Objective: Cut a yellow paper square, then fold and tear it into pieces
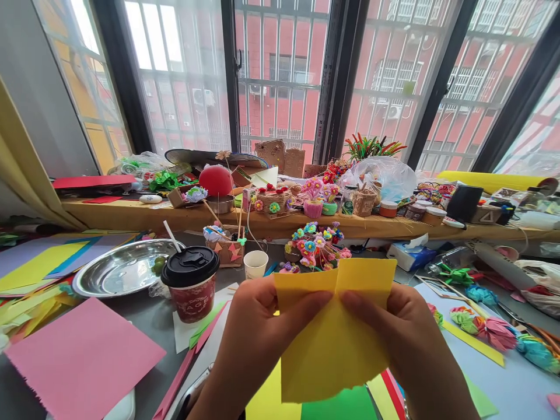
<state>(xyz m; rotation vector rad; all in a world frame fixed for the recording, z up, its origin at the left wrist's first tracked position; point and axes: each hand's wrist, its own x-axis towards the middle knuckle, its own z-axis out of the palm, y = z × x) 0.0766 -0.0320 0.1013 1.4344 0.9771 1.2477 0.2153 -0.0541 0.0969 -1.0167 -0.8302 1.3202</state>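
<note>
A sheet of yellow paper [335, 356] is held up over the table, between both hands. Its top edge is split at the middle, and its lower edge is ragged. My left hand [266, 326] pinches the left part, thumb on the front near the split. On the other side, my right hand [409, 332] pinches the right part, its thumb close to the left one. The fingers behind the paper are mostly hidden. Below lie a green sheet [345, 404] and more yellow paper.
Left: a pink sheet [85, 359], a lidded cup [190, 291] and a metal plate [118, 268]. A paper cup [255, 265] and craft flowers [317, 242] stand beyond my hands. Right: crumpled paper flowers [496, 332]. A cluttered window ledge [175, 219] runs behind.
</note>
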